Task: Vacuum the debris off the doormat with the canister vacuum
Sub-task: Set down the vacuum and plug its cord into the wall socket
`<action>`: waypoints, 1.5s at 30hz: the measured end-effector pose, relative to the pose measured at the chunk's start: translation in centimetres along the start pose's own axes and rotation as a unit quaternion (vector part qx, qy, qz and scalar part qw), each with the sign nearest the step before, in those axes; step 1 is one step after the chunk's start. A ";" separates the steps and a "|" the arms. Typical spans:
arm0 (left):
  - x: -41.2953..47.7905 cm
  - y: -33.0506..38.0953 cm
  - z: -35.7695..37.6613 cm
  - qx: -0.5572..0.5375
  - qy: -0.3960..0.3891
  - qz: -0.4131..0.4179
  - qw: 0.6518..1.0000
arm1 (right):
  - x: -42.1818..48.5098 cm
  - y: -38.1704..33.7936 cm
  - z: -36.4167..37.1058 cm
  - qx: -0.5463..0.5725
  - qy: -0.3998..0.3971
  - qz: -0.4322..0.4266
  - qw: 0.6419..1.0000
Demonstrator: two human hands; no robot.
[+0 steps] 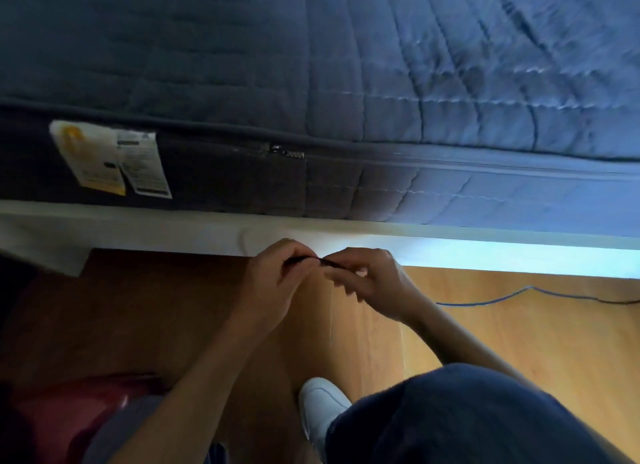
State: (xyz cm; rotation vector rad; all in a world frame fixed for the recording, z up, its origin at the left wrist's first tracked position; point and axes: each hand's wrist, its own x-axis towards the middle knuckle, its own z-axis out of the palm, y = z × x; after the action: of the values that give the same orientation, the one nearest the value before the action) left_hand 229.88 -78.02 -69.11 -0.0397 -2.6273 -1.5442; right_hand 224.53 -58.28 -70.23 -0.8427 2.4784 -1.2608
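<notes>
Left hand [277,276] and right hand [367,280] both have fingers pinching a thin dark strand [311,259] by the bed frame [173,228], doormat's out of view, the red blob [69,418] near left might be the canister vacuum, so I'd go gentle and avoid kinks.

A quilted grey-blue mattress [381,65] lies on a white bed frame [138,228]. Its side panel carries two paper labels [110,158], with a zipper pull [277,149] to their right. Wooden floor [519,342] extends below the frame. A white shoe [320,404] stands on it near the bottom edge.
</notes>
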 end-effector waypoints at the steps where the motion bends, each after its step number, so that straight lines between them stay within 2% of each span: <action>1: -0.2 0.1 -1.1 -0.005 0.016 -0.006 1.000 | -0.3 0.1 -0.3 0.000 -0.022 0.011 1.000; 5: -0.7 0.4 -5.2 -0.010 0.067 -0.052 0.996 | -3.0 2.8 -2.4 -0.015 -0.015 0.083 0.996; 8: -0.4 0.4 -6.1 0.089 -0.013 -0.060 0.994 | -3.2 2.2 -2.8 -0.007 0.017 0.082 0.996; 10: -0.2 0.7 -5.6 0.174 -0.047 -0.026 0.983 | -2.0 0.5 -2.4 0.006 0.016 0.061 0.998; 13: 0.3 1.7 -4.6 0.267 -0.049 0.056 0.961 | 0.4 -2.3 -1.9 0.007 -0.004 0.014 1.000; 15: 0.5 2.1 -4.2 0.266 -0.041 0.066 0.961 | 1.5 -3.9 -1.7 0.023 -0.015 -0.004 1.000; 18: 0.2 2.4 -4.8 0.162 -0.024 0.079 0.983 | 1.5 -4.7 -1.9 0.033 -0.037 -0.005 0.999; 21: -0.3 2.3 -7.6 0.062 0.008 0.016 0.998 | -0.2 -2.8 -3.5 0.005 -0.064 0.036 0.997; 23: -0.9 2.4 -10.0 0.042 0.044 -0.017 0.998 | -1.2 -1.8 -4.9 0.011 -0.044 0.055 0.997; 26: -1.6 3.0 -12.4 0.096 0.028 -0.020 0.995 | 0.1 -4.1 -5.3 0.029 -0.019 0.041 0.999; 30: -2.3 5.4 -13.1 0.236 0.020 0.045 0.970 | 5.7 -10.6 -2.5 -0.007 -0.098 -0.052 0.994; 33: -2.4 7.0 -14.5 0.277 0.066 0.091 0.954 | 8.8 -15.2 -0.9 0.014 -0.144 -0.117 0.983; 36: -3.4 7.4 -17.7 0.193 0.117 0.093 0.970 | 9.9 -17.5 -0.6 0.087 -0.194 -0.146 0.966; 40: -6.4 7.2 -23.3 0.149 0.217 0.031 0.964 | 10.0 -15.2 0.2 0.127 -0.266 -0.092 0.951; 42: -8.6 6.4 -26.3 0.135 0.293 -0.001 0.946 | 9.9 -14.6 1.0 0.131 -0.292 -0.058 0.946; 45: -11.8 4.3 -29.6 0.159 0.355 -0.051 0.920 | 10.9 -17.5 2.9 0.162 -0.314 -0.043 0.934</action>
State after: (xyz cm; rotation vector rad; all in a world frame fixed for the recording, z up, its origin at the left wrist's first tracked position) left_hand 243.94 -101.47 -52.16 0.5740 -2.2458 -0.8794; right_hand 223.77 -74.67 -57.48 -1.0659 1.6979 -1.1464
